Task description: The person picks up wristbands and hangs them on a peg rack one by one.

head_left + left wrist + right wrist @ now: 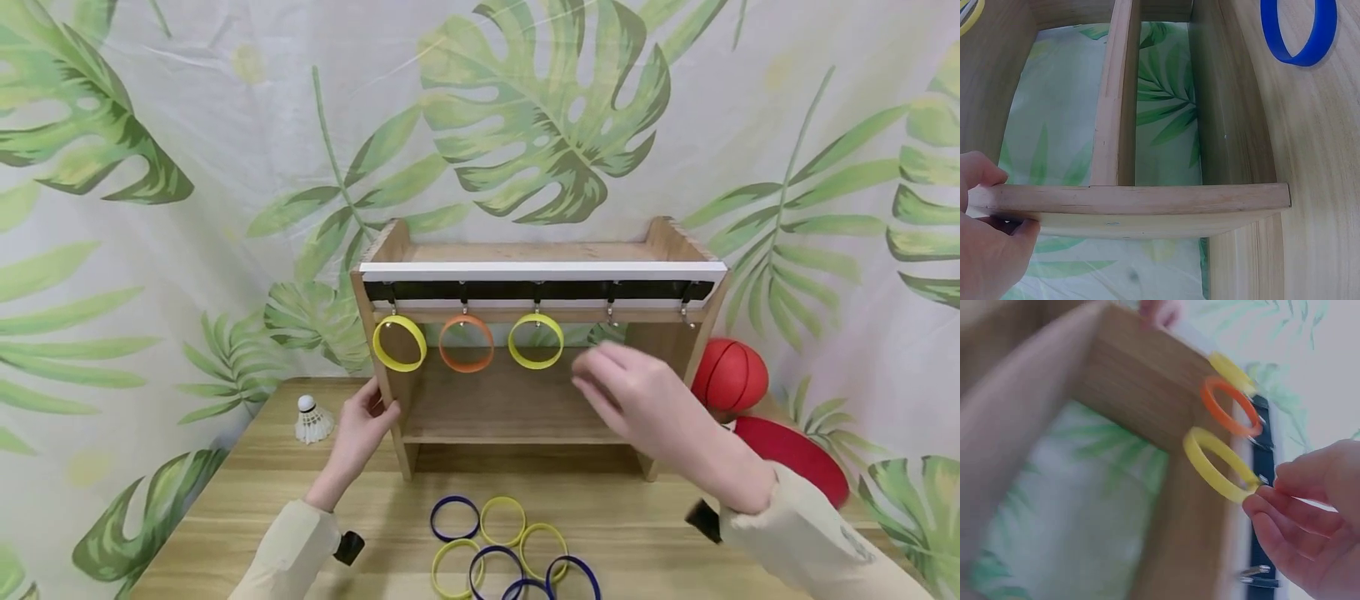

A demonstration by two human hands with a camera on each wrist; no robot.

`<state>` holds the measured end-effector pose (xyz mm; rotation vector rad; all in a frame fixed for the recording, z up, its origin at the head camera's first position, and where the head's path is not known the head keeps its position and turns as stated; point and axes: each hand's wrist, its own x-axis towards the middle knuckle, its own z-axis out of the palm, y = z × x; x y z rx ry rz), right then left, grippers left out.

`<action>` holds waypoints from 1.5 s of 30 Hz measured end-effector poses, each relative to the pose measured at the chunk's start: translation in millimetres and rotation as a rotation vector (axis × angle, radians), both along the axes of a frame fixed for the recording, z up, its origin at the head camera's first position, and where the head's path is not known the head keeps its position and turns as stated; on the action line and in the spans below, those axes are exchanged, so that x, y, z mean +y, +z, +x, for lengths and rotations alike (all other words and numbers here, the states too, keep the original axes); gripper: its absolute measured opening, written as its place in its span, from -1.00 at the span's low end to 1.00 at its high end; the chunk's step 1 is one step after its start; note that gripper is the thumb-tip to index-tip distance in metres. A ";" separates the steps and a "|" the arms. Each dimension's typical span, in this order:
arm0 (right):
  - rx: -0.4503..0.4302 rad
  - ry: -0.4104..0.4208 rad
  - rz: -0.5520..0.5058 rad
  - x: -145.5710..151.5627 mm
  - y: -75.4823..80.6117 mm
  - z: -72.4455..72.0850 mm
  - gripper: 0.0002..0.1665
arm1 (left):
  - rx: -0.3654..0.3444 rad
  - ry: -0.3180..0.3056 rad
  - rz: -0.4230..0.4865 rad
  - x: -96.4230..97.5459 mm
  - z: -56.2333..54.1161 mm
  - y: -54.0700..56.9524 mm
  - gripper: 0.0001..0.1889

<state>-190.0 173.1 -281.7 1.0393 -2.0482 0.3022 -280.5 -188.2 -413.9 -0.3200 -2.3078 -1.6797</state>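
Observation:
My left hand [365,421] grips the left side panel of a wooden shelf [480,437], thumb and fingers around its edge; the left wrist view shows this side panel [1147,200] close up. A yellow ring [400,367], an orange ring [467,368] and another yellow ring [536,364] hang from hooks on the black strip [480,290] along the shelf's front. My right hand [637,396] is just right of that last ring, fingers loosely bent with nothing held. In the blurred right wrist view, its fingertips overlap the nearest yellow ring [1210,472]; touching cannot be told.
Two hooks on the right, one of them a bare hook [686,315], carry no ring. Several yellow and dark blue rings, one a blue ring [454,537], lie on the table [225,533] in front. A shuttlecock [313,423] stands left; a red ball [731,375] and red paddle [795,467] are right.

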 end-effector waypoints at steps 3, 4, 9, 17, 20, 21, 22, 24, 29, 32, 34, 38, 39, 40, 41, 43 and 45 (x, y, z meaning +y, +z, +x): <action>-0.082 0.030 0.023 8.2 -37.0 5.9 -0.79 | 0.007 -0.008 0.005 0.9 0.3 0.5 -0.57; -0.120 0.039 0.028 10.1 -52.8 6.9 -0.82 | 0.013 -0.006 0.003 0.7 0.5 0.7 -0.58; -0.350 0.085 0.024 15.9 -136.7 15.1 -0.78 | 0.015 0.002 -0.003 0.1 -0.3 0.7 -0.61; -0.605 0.121 0.039 18.6 -197.7 27.3 -0.77 | -0.005 -0.009 0.009 2.2 1.3 2.3 -0.58; -0.651 0.145 0.074 18.2 -203.3 27.3 -0.82 | -0.003 0.003 0.002 2.0 1.8 2.1 -0.62; -0.670 0.144 0.092 18.3 -204.4 27.3 -0.84 | -0.002 0.006 -0.001 2.1 2.0 2.1 -0.63; -0.688 0.139 0.109 18.4 -205.0 27.5 -0.86 | -0.001 0.008 0.001 2.1 2.1 2.2 -0.64; -0.732 0.122 0.131 18.7 -205.9 28.0 -0.88 | 0.003 0.011 -0.002 2.3 2.0 2.1 -0.65; -0.772 0.110 0.128 19.2 -206.5 29.4 -0.86 | 0.006 0.008 -0.007 2.4 1.1 1.8 -0.63; -0.761 0.128 0.107 20.2 -203.6 30.3 -0.85 | 0.003 0.002 -0.006 2.3 0.6 1.8 -0.62; -0.729 0.147 0.079 20.8 -199.8 30.8 -0.83 | 0.007 -0.001 -0.008 1.6 0.0 1.2 -0.60; -0.631 0.194 0.001 20.8 -187.8 30.8 -0.77 | 0.005 0.000 -0.002 -0.5 -1.0 -0.1 -0.57; -0.605 0.197 -0.016 21.0 -183.3 30.7 -0.75 | 0.006 0.001 -0.004 -0.8 -1.1 -0.4 -0.56; -0.576 0.201 -0.030 21.3 -178.3 30.4 -0.73 | 0.004 0.001 -0.004 -0.8 -1.1 -0.5 -0.55; -0.548 0.201 -0.040 22.0 -172.5 30.1 -0.71 | 0.006 0.001 -0.007 -0.7 -0.9 -0.6 -0.55; -0.486 0.191 -0.056 24.0 -158.0 28.6 -0.68 | 0.003 0.000 -0.008 0.0 -0.3 -0.4 -0.54; -0.416 0.167 -0.068 26.8 -140.2 26.5 -0.66 | 0.003 0.001 -0.006 0.5 -0.1 -0.4 -0.53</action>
